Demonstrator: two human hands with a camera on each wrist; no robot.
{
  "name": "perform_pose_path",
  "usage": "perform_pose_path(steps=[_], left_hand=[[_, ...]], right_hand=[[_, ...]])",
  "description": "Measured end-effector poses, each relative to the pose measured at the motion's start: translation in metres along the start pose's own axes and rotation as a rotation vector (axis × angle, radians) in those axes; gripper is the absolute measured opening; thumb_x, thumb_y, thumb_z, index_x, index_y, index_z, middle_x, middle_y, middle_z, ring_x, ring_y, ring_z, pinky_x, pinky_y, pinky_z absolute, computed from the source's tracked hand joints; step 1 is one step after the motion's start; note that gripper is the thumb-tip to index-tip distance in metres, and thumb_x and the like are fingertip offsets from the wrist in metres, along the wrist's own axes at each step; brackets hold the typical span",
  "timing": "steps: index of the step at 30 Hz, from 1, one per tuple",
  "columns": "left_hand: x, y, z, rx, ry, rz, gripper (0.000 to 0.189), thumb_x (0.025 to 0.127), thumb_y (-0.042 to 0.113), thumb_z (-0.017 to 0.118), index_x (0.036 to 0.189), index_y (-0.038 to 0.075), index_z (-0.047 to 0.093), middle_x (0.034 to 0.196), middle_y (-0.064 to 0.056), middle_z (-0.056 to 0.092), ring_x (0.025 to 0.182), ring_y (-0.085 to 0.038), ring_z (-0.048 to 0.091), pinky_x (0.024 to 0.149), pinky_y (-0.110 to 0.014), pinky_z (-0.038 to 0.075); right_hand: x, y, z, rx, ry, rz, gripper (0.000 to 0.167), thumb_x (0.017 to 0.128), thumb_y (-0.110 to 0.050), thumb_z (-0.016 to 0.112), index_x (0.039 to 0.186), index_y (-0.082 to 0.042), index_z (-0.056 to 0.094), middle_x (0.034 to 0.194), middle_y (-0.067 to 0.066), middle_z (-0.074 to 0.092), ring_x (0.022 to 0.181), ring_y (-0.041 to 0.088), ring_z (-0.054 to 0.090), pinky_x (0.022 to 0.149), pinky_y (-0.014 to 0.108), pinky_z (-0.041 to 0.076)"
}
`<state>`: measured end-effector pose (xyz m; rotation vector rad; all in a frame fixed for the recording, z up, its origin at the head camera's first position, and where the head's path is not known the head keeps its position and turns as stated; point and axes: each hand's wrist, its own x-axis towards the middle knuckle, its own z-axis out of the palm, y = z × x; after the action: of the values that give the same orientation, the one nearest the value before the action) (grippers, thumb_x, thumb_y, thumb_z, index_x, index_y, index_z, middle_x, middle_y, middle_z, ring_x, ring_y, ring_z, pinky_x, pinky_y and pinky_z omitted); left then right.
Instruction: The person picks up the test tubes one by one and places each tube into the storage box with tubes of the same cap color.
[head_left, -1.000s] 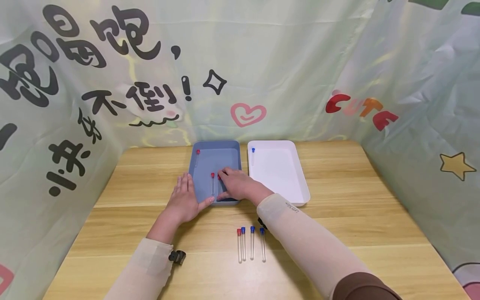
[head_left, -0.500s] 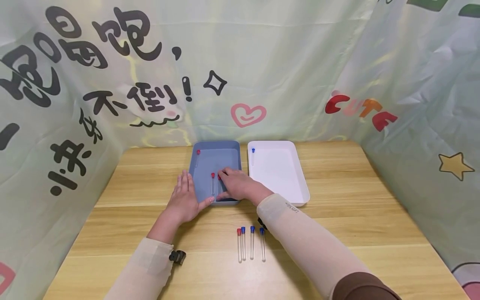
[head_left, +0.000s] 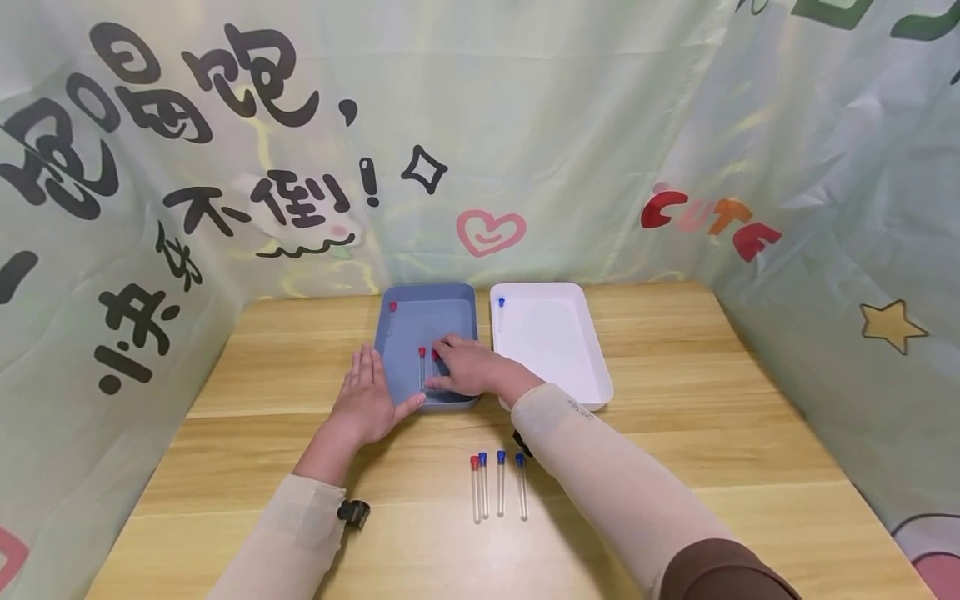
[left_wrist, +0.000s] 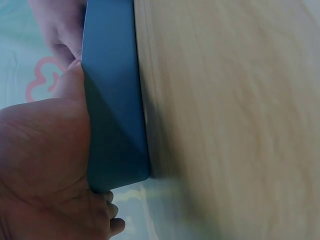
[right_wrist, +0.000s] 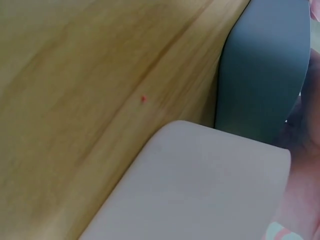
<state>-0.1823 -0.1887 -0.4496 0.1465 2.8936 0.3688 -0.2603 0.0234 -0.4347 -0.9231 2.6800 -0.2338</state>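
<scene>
In the head view a blue-grey tray (head_left: 420, 321) holds red-capped test tubes. My left hand (head_left: 364, 404) lies along its left side and front left corner, fingers straight, thumb along the front rim; the left wrist view shows the palm (left_wrist: 45, 150) against the corner. My right hand (head_left: 468, 367) reaches into the tray's front right part and holds a red-capped test tube (head_left: 435, 355), fingers at the cap and thumb lower down; most of this tube is hidden. Just left of it lies another red-capped test tube (head_left: 422, 367). A third, with a red cap (head_left: 393, 307), lies at the back left.
To the right stands a white tray (head_left: 551, 333) with one blue-capped test tube (head_left: 502, 303) at its back left. On the wooden table (head_left: 420, 517) in front lie a red-capped test tube (head_left: 475, 487) and several blue-capped ones (head_left: 501, 483). A printed cloth (head_left: 585, 125) hangs behind and at both sides.
My right thumb has moved slightly left and away from me, across the tube. The left hand keeps its place on the tray. The head view has shifted a little.
</scene>
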Motion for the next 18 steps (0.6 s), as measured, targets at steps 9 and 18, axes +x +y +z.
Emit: perform_pose_path(steps=[9, 18], left_hand=[[-0.003, 0.001, -0.002, 0.001, 0.002, 0.002, 0.119, 0.105, 0.075, 0.045, 0.166, -0.017, -0.001, 0.177, -0.036, -0.012, 0.167, -0.054, -0.008, 0.138, -0.064, 0.010], [-0.001, -0.001, 0.000, -0.016, -0.008, 0.008, 0.123, 0.103, 0.080, 0.043, 0.166, -0.017, -0.003, 0.177, -0.036, -0.013, 0.167, -0.054, -0.009, 0.138, -0.065, 0.008]], right_hand=[[-0.006, -0.005, -0.002, 0.024, 0.039, 0.018, 0.086, 0.109, -0.057, 0.058, 0.170, -0.004, 0.031, 0.177, 0.018, 0.034, 0.165, 0.036, 0.034, 0.137, 0.047, 0.031], [-0.022, -0.010, -0.002, -0.011, 0.036, 0.018, 0.094, 0.109, -0.065, 0.051, 0.172, -0.002, 0.022, 0.181, 0.017, 0.024, 0.170, 0.032, 0.022, 0.141, 0.049, 0.017]])
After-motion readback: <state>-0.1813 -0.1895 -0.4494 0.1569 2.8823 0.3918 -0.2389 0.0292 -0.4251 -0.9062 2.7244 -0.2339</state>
